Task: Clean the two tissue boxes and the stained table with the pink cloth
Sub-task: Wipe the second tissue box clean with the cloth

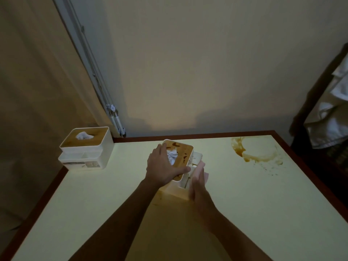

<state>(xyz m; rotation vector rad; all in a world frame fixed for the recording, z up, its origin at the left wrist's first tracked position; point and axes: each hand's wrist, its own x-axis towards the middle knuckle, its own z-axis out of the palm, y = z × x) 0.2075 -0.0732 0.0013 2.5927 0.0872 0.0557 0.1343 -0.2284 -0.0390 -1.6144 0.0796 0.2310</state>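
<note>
The left hand grips the lid of the stained white plastic tissue box on the cream tabletop. The blurred right hand, fingers straight, presses the pink cloth against the box's right side.

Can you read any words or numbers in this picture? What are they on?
Label on the front of the left tissue box: print there, too blurred to read.
Middle tissue box: brown stains only, no words.
Nowhere else shows any writing.
</note>
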